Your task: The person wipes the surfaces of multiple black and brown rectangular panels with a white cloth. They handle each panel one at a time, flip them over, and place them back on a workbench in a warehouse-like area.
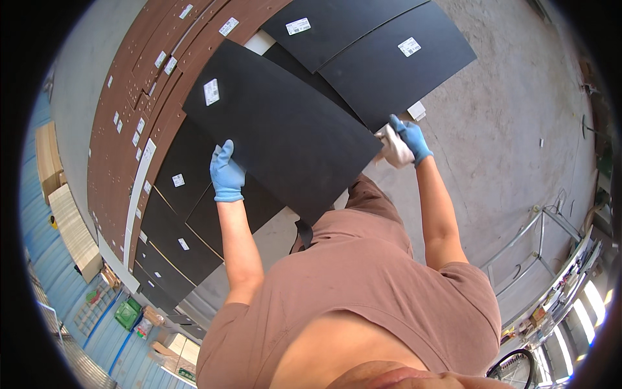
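A dark rectangular panel (pixel 285 123) with a white label lies tilted in front of me, over other dark panels. My left hand (pixel 227 174), in a light blue glove, grips its left long edge, with part of the fingers hidden. My right hand (pixel 412 137), gloved the same, is closed on a crumpled whitish cloth (pixel 395 148). The cloth is at the panel's right short edge, close to the corner; whether it touches cannot be made out. Two more labelled dark panels, a near one (pixel 402 65) and a farther one (pixel 337 23), lie beyond.
Brown drilled panels (pixel 136 97) with white labels spread along the left. More dark panels (pixel 175 214) lie on the left, nearer to me. A metal frame (pixel 534 240) stands on the grey floor (pixel 512 123) at right. A green bin (pixel 127 313) is at the lower left.
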`<state>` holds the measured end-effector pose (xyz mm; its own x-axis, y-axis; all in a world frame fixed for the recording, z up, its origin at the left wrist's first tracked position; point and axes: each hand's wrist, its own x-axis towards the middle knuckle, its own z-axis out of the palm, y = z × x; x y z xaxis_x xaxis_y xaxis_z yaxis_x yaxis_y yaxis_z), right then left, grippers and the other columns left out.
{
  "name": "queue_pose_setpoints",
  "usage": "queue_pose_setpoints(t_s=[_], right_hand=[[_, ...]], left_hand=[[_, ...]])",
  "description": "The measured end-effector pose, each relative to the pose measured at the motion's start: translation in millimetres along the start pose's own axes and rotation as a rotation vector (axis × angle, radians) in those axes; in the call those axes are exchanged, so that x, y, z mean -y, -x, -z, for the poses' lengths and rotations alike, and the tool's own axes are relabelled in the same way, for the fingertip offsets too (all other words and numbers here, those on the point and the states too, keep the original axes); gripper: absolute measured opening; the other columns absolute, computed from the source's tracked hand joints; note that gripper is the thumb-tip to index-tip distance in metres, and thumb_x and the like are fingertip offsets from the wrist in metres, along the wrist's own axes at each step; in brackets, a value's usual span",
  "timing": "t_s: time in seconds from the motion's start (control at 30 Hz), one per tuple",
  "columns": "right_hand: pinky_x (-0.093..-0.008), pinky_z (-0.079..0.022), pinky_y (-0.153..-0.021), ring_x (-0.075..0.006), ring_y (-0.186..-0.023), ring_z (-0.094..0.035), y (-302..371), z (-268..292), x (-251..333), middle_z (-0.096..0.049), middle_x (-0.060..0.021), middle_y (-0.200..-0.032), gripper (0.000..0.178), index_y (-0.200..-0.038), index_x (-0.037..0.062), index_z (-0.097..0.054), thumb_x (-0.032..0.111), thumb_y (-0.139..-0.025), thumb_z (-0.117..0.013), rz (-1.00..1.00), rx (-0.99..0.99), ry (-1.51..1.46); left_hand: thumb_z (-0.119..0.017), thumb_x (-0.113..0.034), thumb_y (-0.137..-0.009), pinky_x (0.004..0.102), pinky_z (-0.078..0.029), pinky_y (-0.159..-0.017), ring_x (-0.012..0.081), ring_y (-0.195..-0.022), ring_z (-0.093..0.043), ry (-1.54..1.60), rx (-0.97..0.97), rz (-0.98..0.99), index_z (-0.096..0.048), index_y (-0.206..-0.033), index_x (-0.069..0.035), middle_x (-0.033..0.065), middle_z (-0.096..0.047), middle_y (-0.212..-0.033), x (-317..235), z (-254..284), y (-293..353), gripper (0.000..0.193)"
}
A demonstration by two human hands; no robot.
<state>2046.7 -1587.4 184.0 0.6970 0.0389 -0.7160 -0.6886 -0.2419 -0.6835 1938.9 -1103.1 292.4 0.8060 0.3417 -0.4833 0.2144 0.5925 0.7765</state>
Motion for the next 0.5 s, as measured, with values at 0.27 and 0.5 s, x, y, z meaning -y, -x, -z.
queue_pose_setpoints(t_s=[0.27, 0.5], right_hand=[[-0.0346, -0.054, -0.069, -0.0165, -0.073, -0.066, -18.5, -11.3, 7.8, -0.075, -0.0106, -0.083, 0.058, -0.086, -0.0043, -0.075, 0.053, -0.089, -0.082, -0.037, -0.193, 0.053], [-0.0266, -0.048, -0.061, -0.0076, -0.068, -0.061, 14.9, 2.1, -5.5, -0.071, 0.0006, -0.08, 0.026, -0.084, 0.0048, -0.074, 0.027, -0.094, -0.083, 0.097, -0.207, -0.4]], left_hand=[[-0.071, -0.016, -0.1, 0.0461, -0.054, -0.106, 0.0263, -0.119, -0.068, 0.067, 0.059, 0.013, -0.064, -0.136, -0.007, 0.0083, -0.07, -0.129, 9.0, -19.6, -4.2, 0.038], [-0.073, -0.012, -0.099, 0.0404, -0.053, -0.105, 0.024, -0.115, -0.068, 0.035, 0.091, 0.033, -0.065, -0.132, -0.004, 0.0068, -0.071, -0.125, 13.4, -41.9, -24.2, 0.035]])
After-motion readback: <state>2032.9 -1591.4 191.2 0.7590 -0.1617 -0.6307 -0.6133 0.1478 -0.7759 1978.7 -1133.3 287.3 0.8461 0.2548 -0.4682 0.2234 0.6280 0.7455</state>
